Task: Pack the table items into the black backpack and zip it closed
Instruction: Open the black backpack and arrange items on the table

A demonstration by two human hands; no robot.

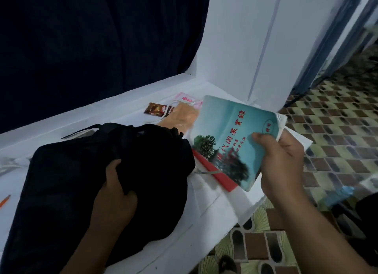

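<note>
Single head-worn view, looking forward and down, close over the table (206, 210)

The teal book (229, 138), held at its right edge by the right hand (282, 161), carries large red Chinese characters running down its cover, of which 代因果實錄 can be made out, with two smaller red lines beside them too blurred to read and a small red oval stamp near the thumb, also unreadable. The brown sachet (158, 109) lying far on the bench (204, 208) shows white letters, blurred, seemingly "SIIS". A pink packet (187, 99) beyond it bears a red mark that cannot be read.
</note>
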